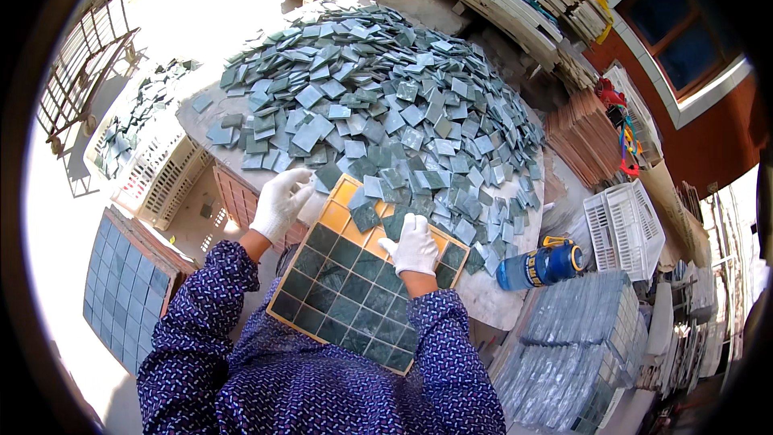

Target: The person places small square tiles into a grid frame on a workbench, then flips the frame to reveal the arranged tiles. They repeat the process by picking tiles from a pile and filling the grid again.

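A yellow gridded tray lies tilted before me, its lower rows filled with dark green square stone tiles. Part of its upper end shows bare yellow. My right hand, in a white glove, is over the tray's upper right, thumb and fingers closed on a dark green tile. Just left of it, another tile sits askew across the grid. My left hand, also gloved, hovers by the tray's upper left corner with fingers curved and apart, nothing visible in them. Beyond both hands spreads a large heap of loose tiles.
The heap covers a pale tabletop. A blue water bottle stands at its right edge, near white plastic crates and plastic-wrapped tile stacks. On the left are a tile-filled panel, a white basket and a metal cart.
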`<move>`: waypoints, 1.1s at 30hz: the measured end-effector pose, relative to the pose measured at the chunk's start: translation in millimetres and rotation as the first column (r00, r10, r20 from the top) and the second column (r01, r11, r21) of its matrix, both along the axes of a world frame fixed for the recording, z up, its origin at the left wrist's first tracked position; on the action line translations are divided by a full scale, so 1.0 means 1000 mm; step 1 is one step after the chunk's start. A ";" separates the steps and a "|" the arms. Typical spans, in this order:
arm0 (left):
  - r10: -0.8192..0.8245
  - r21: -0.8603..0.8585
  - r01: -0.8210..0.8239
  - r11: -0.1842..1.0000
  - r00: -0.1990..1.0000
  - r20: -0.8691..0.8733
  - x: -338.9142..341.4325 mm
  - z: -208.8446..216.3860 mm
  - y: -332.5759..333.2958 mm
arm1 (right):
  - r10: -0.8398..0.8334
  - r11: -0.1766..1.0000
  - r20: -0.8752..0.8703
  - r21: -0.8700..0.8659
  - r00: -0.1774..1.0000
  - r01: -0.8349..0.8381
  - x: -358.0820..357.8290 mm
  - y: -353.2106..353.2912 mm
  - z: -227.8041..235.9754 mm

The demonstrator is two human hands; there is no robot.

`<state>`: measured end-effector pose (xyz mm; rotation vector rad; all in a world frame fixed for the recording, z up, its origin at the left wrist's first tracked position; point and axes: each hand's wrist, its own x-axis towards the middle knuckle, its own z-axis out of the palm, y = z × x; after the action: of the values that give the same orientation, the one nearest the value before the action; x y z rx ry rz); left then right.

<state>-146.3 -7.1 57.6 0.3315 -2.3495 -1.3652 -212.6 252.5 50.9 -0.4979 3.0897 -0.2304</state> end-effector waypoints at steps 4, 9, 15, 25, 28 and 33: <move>-0.149 -0.353 0.177 0.919 0.983 0.106 0.002 -0.020 0.087 | -0.001 0.992 0.010 -0.126 1.000 0.002 0.002 0.017 -0.001; -0.059 -0.513 0.132 0.848 0.986 0.156 -0.011 -0.035 0.106 | 0.072 0.965 0.201 -0.262 0.977 -0.017 0.006 0.092 0.009; -0.178 -0.503 0.217 0.837 0.976 0.124 -0.014 -0.031 0.097 | 0.155 0.933 0.215 -0.353 0.964 -0.071 0.014 0.111 -0.013; -0.460 -0.445 0.461 0.768 0.880 0.118 -0.007 -0.033 0.112 | 0.007 0.932 0.218 -0.356 0.976 0.073 -0.001 0.105 -0.001; -0.465 -0.394 0.499 0.772 0.866 0.186 -0.009 -0.036 0.109 | 0.048 0.916 0.141 -0.401 0.989 0.013 -0.019 0.089 -0.004; -0.518 -0.410 0.529 0.743 0.842 0.148 -0.016 -0.036 0.107 | 0.254 0.939 0.001 -0.240 0.967 -0.246 -0.037 0.037 -0.002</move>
<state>-161.8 100.2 21.7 -0.4938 -2.8036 -0.9740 -250.1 289.2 48.7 -0.8766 2.9395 -0.6014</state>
